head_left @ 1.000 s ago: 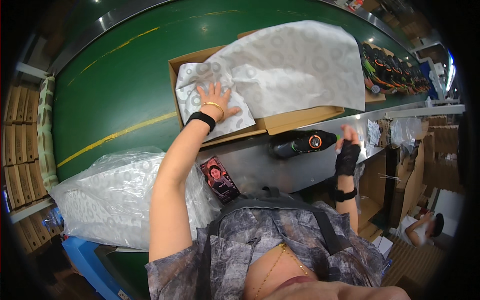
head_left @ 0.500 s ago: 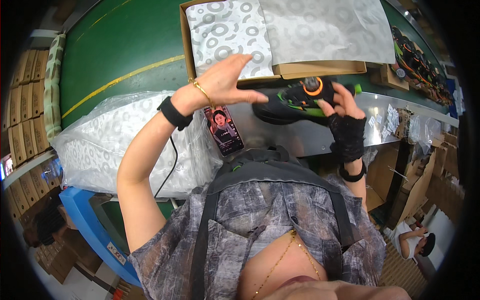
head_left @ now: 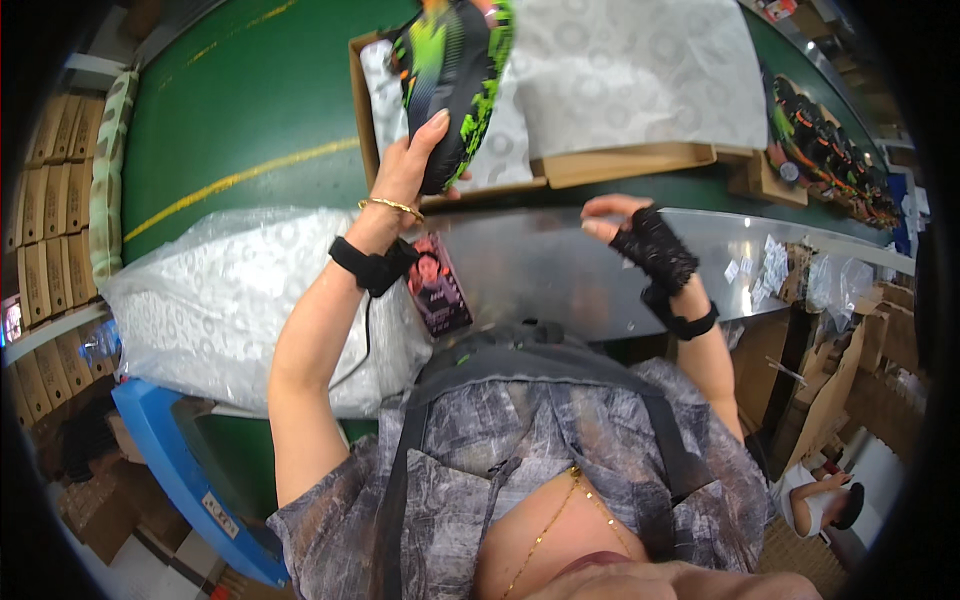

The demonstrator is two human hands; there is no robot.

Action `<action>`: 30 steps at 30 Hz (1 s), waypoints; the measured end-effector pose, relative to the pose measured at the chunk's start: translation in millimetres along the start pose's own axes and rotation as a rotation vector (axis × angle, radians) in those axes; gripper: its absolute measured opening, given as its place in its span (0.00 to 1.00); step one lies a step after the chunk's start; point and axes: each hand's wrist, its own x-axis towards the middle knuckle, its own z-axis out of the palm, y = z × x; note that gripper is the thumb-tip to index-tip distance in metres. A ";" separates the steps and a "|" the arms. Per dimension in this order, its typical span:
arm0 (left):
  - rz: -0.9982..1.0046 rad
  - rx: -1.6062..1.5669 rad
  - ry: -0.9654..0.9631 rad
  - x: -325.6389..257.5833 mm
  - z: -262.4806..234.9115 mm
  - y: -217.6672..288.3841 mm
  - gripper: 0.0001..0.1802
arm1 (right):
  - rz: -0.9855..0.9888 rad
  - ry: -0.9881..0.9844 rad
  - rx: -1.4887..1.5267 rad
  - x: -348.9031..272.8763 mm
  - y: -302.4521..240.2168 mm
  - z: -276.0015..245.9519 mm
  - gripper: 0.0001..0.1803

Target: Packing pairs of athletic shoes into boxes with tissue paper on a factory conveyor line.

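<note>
My left hand [head_left: 408, 165] grips a black sneaker [head_left: 450, 85] with green and orange parts by one end. The sneaker is raised over the left side of an open cardboard box [head_left: 632, 163], its bright green-patterned sole turned to the right. Its far end runs out of the picture at the top. Patterned wrapping paper [head_left: 640, 75] lines the box and spreads over it. My right hand [head_left: 645, 240], in a black lace fingerless glove, is over the metal tabletop [head_left: 530, 265] with fingers stretched to the left and nothing visible in them.
A phone [head_left: 438, 290] lies beside a plastic-wrapped stack of patterned paper [head_left: 240, 300] at left. More sneakers [head_left: 825, 150] stand in a row at far right on the green surface [head_left: 240, 120]. A blue frame [head_left: 190, 480] is at lower left. Another person [head_left: 825, 500] is at lower right.
The sneaker has gone from my right hand to my left and moved up and left over the box. My left hand has closed on it. My right hand has let go.
</note>
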 end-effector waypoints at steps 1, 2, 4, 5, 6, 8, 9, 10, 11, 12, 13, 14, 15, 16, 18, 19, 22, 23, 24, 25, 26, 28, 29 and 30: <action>-0.023 -0.097 -0.029 12.9 0.9 -4.5 0.30 | 0.227 -0.042 0.156 2.5 16.0 1.4 0.21; -0.035 -0.139 0.023 25.9 7.3 -5.6 0.33 | 0.255 -0.003 0.405 9.7 27.8 -4.9 0.20; -0.075 -0.207 0.119 48.7 23.3 -6.2 0.39 | 0.257 0.071 1.008 29.6 57.3 -15.1 0.14; -0.105 -0.244 0.109 61.7 27.4 -10.2 0.38 | 0.275 0.172 1.224 42.9 70.6 -15.3 0.14; -0.166 -0.238 0.104 75.8 25.2 -16.8 0.39 | 0.255 0.247 1.268 49.8 58.0 -9.6 0.15; -0.300 -0.232 0.068 105.1 25.1 -33.8 0.41 | 0.235 0.379 1.277 62.7 47.9 4.5 0.15; -0.293 -0.197 0.009 113.2 27.7 -40.0 0.41 | 0.236 0.533 1.234 63.7 48.9 11.8 0.11; -0.413 -0.152 0.013 122.6 26.9 -43.7 0.40 | 0.149 0.562 1.076 61.3 51.5 15.7 0.08; -0.539 -0.105 0.015 128.6 29.6 -44.1 0.40 | 0.069 0.593 0.917 57.4 55.7 18.0 0.05; -0.579 -0.022 -0.092 128.1 24.9 -42.4 0.38 | 0.034 0.603 0.812 49.7 54.0 19.8 0.04; -0.571 -0.026 -0.092 127.7 24.8 -43.4 0.38 | -0.001 0.612 0.706 41.4 52.9 21.7 0.03; -0.574 0.117 -0.051 126.8 23.0 -45.1 0.38 | -0.025 0.604 0.537 35.1 57.8 22.3 0.04; -0.578 0.258 -0.009 122.9 23.9 -43.9 0.37 | -0.047 0.643 0.585 30.5 61.2 27.2 0.04; -0.456 0.349 -0.091 114.6 19.8 -43.9 0.36 | -0.029 0.646 0.566 22.5 60.7 29.9 0.05; -0.174 0.619 0.021 100.3 30.4 -33.1 0.33 | -0.012 0.650 0.537 9.7 55.7 36.0 0.06; 0.068 0.734 0.120 92.8 47.0 -28.6 0.31 | -0.050 0.679 0.490 5.6 56.6 39.3 0.08; 0.567 0.515 -0.004 65.7 98.2 -23.9 0.32 | -0.169 0.670 0.391 1.3 33.9 55.1 0.14; 0.591 0.563 -0.133 52.8 117.8 -17.4 0.33 | -0.248 0.646 0.334 1.1 26.5 57.3 0.17; 1.222 0.942 -0.041 50.8 128.5 -27.7 0.35 | -0.215 0.592 0.240 2.4 28.0 65.2 0.21; 0.844 0.889 0.149 31.1 151.8 -28.3 0.30 | -0.220 0.622 0.197 3.5 13.1 67.8 0.22; 0.830 0.864 0.184 28.9 160.8 -29.6 0.25 | -0.215 0.662 0.194 5.8 16.9 68.6 0.21; 0.820 0.836 0.223 29.3 167.2 -28.6 0.21 | -0.216 0.700 0.189 9.5 27.0 64.9 0.20; 0.753 0.741 0.129 29.0 168.6 -28.2 0.16 | -0.222 0.695 0.181 7.9 32.1 59.3 0.19; 0.685 0.645 0.037 27.9 169.1 -28.3 0.11 | -0.228 0.689 0.172 6.5 34.4 54.1 0.18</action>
